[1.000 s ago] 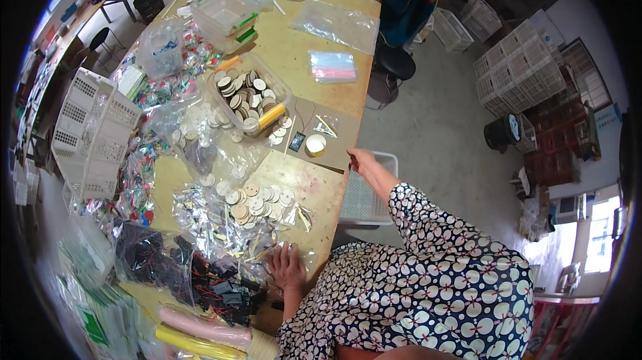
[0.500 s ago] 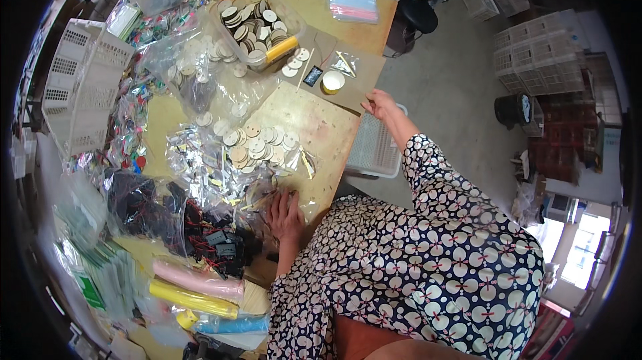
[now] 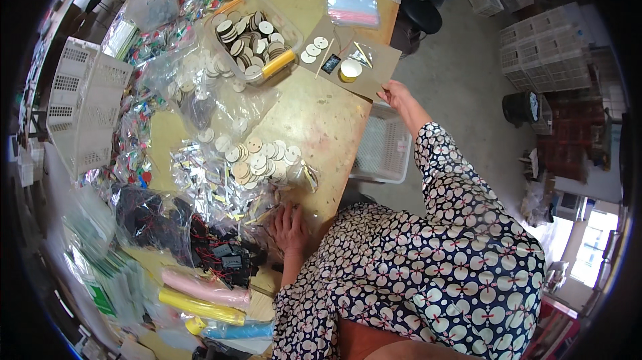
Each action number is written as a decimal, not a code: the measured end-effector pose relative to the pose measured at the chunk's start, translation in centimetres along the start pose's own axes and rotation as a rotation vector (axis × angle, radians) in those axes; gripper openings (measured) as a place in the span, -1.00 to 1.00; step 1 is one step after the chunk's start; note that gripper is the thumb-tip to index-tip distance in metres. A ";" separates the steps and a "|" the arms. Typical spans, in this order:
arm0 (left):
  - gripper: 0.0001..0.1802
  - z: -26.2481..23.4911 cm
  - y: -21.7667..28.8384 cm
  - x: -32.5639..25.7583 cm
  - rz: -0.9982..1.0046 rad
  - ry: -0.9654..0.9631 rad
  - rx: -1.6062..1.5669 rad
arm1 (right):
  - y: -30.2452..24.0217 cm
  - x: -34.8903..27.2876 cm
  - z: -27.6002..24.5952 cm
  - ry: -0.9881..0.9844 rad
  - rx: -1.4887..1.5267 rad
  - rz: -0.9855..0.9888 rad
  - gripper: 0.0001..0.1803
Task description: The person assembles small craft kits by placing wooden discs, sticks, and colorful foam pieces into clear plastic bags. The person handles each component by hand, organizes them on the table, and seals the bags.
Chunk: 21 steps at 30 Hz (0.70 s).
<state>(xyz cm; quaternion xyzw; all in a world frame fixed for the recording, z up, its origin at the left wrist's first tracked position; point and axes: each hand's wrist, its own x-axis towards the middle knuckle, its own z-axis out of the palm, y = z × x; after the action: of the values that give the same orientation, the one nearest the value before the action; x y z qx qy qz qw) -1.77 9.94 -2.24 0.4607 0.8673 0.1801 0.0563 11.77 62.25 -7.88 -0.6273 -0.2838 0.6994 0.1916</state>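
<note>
You pinch a cardboard sheet (image 3: 384, 64) by its near corner, at the right edge of the bench (image 3: 314, 116).
Your right hand (image 3: 394, 94) has fingers pressed together on that corner; any shift is probably best flat and slow, so the paper cup (image 3: 350, 71), wooden discs (image 3: 314, 49) and thin stick (image 3: 326, 58) don't slide. Your left hand (image 3: 289, 228) rests, fingers loosely spread, near the same edge, beside clear packets (image 3: 224, 183).
</note>
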 end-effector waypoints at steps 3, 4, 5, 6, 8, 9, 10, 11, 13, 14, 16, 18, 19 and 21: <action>-0.65 -0.2 0.1 0.2 -0.006 -0.013 0.012 | -1.4 1.7 1.6 0.048 -0.067 -0.021 -0.87; -0.65 -0.3 0.2 0.3 -0.005 -0.015 0.007 | -1.7 2.3 1.9 0.042 -0.071 -0.024 -0.86; -0.65 -0.5 0.2 0.4 -0.005 -0.018 0.003 | -2.2 3.0 2.3 0.036 -0.075 -0.027 -0.85; -0.65 -0.7 0.3 0.4 -0.007 -0.020 -0.002 | -2.7 3.7 2.7 0.029 -0.081 -0.030 -0.85; -0.64 -0.6 0.2 0.4 0.011 -0.013 0.004 | -3.5 5.1 3.7 0.068 -0.089 -0.027 -0.83; -0.64 -0.5 0.2 0.3 0.017 -0.008 0.007 | -4.0 5.8 4.2 0.085 -0.095 -0.027 -0.81; -0.63 -0.4 0.2 0.2 0.015 -0.009 0.009 | -4.5 6.4 4.7 0.090 -0.086 -0.033 -0.80; -0.62 -0.4 0.1 0.1 0.013 -0.011 0.011 | -5.0 6.9 5.1 0.095 -0.076 -0.040 -0.79; -0.62 -0.3 0.0 -0.1 0.010 -0.019 0.014 | -6.0 8.5 5.5 0.110 -0.054 -0.036 -0.77; -0.62 -0.2 0.0 -0.1 0.009 -0.023 0.013 | -6.8 9.5 5.4 0.122 -0.042 -0.029 -0.77; -0.62 -0.3 -0.1 -0.1 0.003 -0.030 0.018 | -7.3 9.8 6.4 0.116 -0.002 -0.031 -0.77; -0.61 -0.6 -0.1 -0.2 0.002 -0.028 0.017 | -8.1 9.6 7.4 0.105 -0.008 -0.057 -0.76; -0.60 -0.6 -0.1 -0.2 0.002 -0.029 0.016 | -8.5 9.8 7.4 0.104 -0.010 -0.073 -0.76; -0.59 -0.7 0.0 -0.3 0.003 -0.033 0.013 | -9.6 10.3 7.0 0.081 -0.016 -0.082 -0.72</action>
<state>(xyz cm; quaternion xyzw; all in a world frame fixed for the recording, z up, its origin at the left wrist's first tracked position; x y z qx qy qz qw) -1.80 9.54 -1.63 0.4654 0.8667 0.1667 0.0674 2.55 74.92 -9.37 -0.6446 -0.3069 0.6627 0.2262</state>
